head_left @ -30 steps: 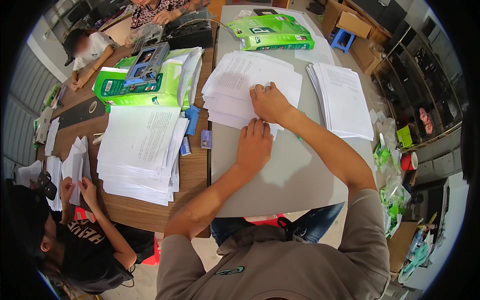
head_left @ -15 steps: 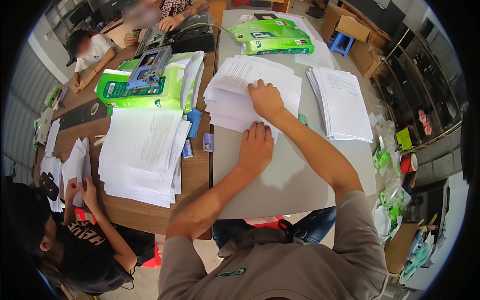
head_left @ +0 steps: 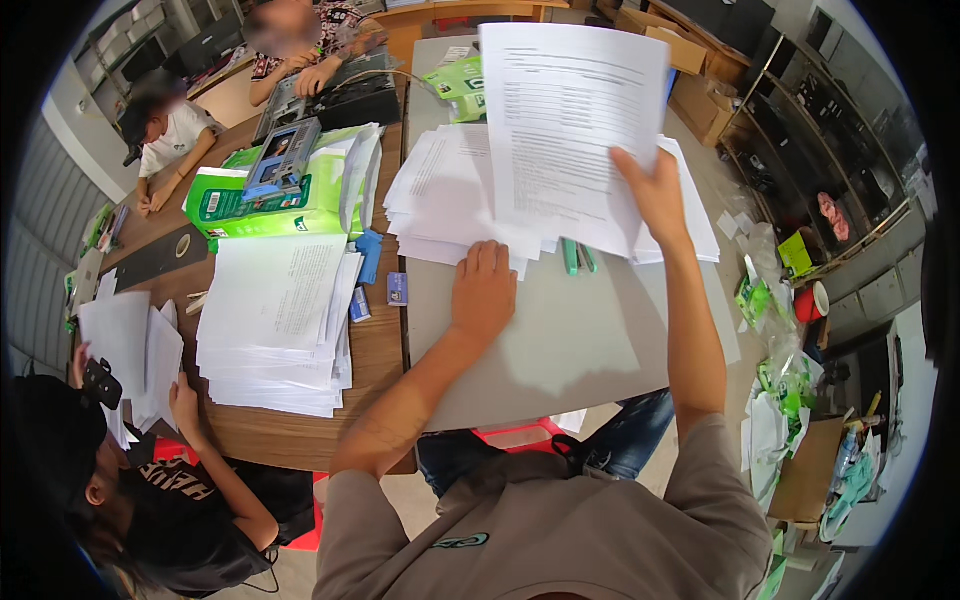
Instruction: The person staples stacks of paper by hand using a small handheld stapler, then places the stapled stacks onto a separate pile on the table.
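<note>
My right hand (head_left: 655, 190) grips a printed paper sheet (head_left: 570, 130) by its right edge, thumb in front. The sheet is raised and tilted; whether others lie behind it cannot be told. Behind its left side, a fanned pile of printed papers (head_left: 435, 190) lies on the grey table. On that pile's near edge rests my left hand (head_left: 485, 290), fingers laid forward and nothing gripped. A second paper stack (head_left: 690, 215) shows partly past the raised sheet and my right hand. Just below the sheet lies a green tool (head_left: 571, 256), perhaps a stapler.
Left on the brown table (head_left: 270, 425) are a tall paper stack (head_left: 270, 300), a small blue box (head_left: 397, 289) and green paper packs (head_left: 270, 205) topped by a grey-blue device (head_left: 283, 160). A co-worker (head_left: 150, 480) handles papers at left; two people sit beyond.
My right hand has left the pile, lifting the sheet up and rightward. The left hand stays at the pile's near edge. The green tool shows more. The co-worker at left has spread their papers.
</note>
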